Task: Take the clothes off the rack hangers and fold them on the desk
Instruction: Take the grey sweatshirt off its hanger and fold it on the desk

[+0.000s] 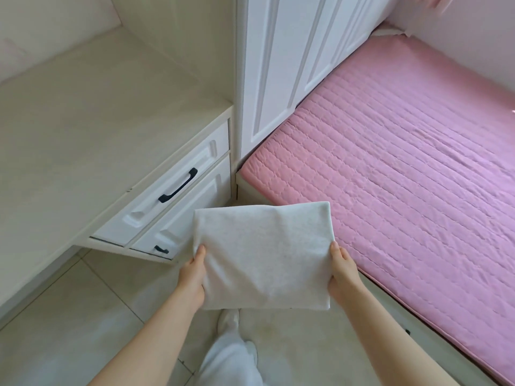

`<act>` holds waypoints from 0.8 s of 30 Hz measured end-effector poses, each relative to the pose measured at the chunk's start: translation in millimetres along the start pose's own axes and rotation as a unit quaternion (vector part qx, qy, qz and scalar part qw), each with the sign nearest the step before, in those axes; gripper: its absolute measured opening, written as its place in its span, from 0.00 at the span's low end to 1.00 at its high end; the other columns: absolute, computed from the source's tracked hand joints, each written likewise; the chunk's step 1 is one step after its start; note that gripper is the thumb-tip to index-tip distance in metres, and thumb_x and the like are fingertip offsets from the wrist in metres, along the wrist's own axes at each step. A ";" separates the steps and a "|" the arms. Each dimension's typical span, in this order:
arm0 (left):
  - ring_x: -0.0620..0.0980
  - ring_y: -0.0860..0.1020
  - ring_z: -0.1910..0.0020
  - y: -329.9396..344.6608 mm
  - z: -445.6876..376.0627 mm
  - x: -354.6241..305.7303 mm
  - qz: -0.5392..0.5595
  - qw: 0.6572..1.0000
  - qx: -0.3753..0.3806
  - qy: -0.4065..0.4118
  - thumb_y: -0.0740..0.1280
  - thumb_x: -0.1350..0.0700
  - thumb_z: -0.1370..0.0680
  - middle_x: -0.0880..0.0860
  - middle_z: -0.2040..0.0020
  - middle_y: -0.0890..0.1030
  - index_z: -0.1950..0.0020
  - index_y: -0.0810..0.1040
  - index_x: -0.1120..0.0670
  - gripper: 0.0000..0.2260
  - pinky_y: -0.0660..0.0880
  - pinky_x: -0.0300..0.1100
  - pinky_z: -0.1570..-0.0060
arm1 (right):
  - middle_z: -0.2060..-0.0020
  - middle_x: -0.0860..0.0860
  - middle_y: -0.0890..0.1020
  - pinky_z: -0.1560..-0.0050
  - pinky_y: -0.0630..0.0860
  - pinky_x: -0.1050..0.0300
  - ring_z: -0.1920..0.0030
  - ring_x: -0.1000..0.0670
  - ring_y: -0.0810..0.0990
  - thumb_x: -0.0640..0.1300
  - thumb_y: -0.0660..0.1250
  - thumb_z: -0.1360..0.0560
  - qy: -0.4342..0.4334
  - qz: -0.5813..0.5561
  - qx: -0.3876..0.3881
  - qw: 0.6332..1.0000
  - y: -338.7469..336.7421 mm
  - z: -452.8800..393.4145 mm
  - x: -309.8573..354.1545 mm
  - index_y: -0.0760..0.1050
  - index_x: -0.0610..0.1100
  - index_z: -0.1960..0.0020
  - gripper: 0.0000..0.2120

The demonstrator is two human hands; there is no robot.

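Garment (264,254), white and already folded to a neat rectangle, was held in mid-air in front of the person, over the floor (69,330), between the desk (83,129) on the left and the pink bed (404,176) on the right. It touched neither surface.

Step in hand, judged: folding of this piece looked done, and it was being carried to a resting place. No rack or hangers showed in view, so how many clothes were left could not be told.

Next move, judged: set the fold down flat, on the desk per the task. That called for keeping both sides level so the layers did not slip open, then sliding the fingers out from under.

Hands: left hand (192,277) gripped the left edge, thumb on top, fingers hidden under the cloth. Right hand (342,271) gripped the right edge the same way, thumb on top. Both forearms reached forward, roughly parallel, 1 at each side of the fold.

Desk drawers (178,185) with dark handles sat closed just beyond the garment.
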State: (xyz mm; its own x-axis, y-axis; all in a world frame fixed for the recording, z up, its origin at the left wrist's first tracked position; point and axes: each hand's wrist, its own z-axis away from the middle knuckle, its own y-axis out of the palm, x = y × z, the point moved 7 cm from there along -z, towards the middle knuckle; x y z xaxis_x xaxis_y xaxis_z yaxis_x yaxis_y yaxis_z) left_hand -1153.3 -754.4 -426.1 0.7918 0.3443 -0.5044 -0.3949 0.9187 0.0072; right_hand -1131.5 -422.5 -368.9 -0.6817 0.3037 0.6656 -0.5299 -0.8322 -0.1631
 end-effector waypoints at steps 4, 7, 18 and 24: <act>0.58 0.80 0.46 19.1 -51.9 14.1 0.009 0.999 -0.005 -0.036 0.65 0.44 0.21 0.57 0.45 0.82 0.37 0.76 0.57 0.19 0.73 0.58 0.38 | 0.44 0.43 0.80 0.36 0.72 0.39 0.47 0.43 0.78 0.51 0.58 0.18 0.016 -0.004 -0.013 1.000 12.4 -49.6 -11.1 0.75 0.46 0.50 0.11; 0.57 0.80 0.46 34.3 -93.7 28.3 0.019 0.999 -0.011 -0.048 0.64 0.46 0.20 0.57 0.44 0.82 0.36 0.75 0.57 0.19 0.73 0.57 0.38 | 0.47 0.45 0.80 0.37 0.73 0.42 0.47 0.44 0.77 0.50 0.58 0.18 0.021 -0.006 -0.020 1.000 21.9 -91.9 -22.9 0.74 0.44 0.48 0.11; 0.56 0.80 0.48 86.0 -240.3 119.3 0.068 0.993 -0.064 -0.073 0.65 0.46 0.21 0.54 0.48 0.82 0.42 0.77 0.54 0.14 0.75 0.53 0.41 | 0.54 0.49 0.80 0.46 0.74 0.48 0.54 0.48 0.77 0.54 0.61 0.20 -0.007 0.026 -0.050 0.998 43.3 -247.0 -96.2 0.76 0.47 0.55 0.13; 0.56 0.78 0.49 84.1 -291.1 165.3 0.025 0.984 -0.158 -0.080 0.63 0.45 0.21 0.51 0.50 0.80 0.39 0.75 0.52 0.15 0.74 0.50 0.42 | 0.65 0.50 0.73 0.62 0.67 0.55 0.64 0.50 0.70 0.55 0.60 0.21 -0.036 0.117 -0.046 0.991 71.3 -300.9 -136.0 0.73 0.38 0.56 0.19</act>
State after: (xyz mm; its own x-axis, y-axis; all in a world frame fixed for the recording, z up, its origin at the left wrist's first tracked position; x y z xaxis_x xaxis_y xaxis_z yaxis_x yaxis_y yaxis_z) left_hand -1191.2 -676.5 -760.2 0.8213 0.4369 -0.3669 -0.5401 0.8026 -0.2533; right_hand -1228.3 -383.5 -690.2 -0.7555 0.0696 0.6515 -0.4067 -0.8294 -0.3829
